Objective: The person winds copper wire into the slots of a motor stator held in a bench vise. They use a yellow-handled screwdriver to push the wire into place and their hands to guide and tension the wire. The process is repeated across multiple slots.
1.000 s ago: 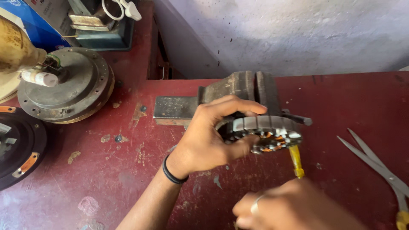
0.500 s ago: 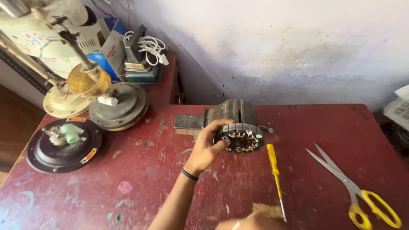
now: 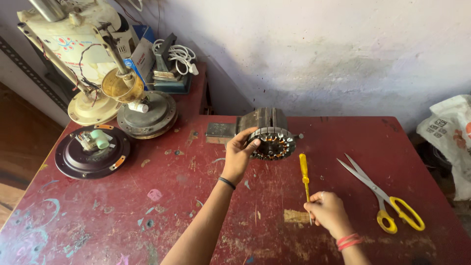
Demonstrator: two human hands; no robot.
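My left hand (image 3: pixel 239 156) grips the left rim of a round motor stator (image 3: pixel 273 143) with copper windings, which sits in a small metal bench vise (image 3: pixel 260 119) on the red table (image 3: pixel 171 196). My right hand (image 3: pixel 327 212) lies lower right on the table, its fingers closed around the shaft of a yellow-handled screwdriver (image 3: pixel 304 169). The screwdriver's handle points away from me, toward the stator, and stops short of it.
Yellow-handled scissors (image 3: pixel 385 196) lie open to the right of my right hand. At the left stand a dark round fan cover (image 3: pixel 91 152), a grey motor housing (image 3: pixel 147 115) and a cream fan base (image 3: pixel 91 105). A white bag (image 3: pixel 449 132) hangs past the right edge.
The view has pulled back and up, bringing the whole table into sight. My left hand stays on the stator. My right hand with the screwdriver has drawn back from the stator toward me.
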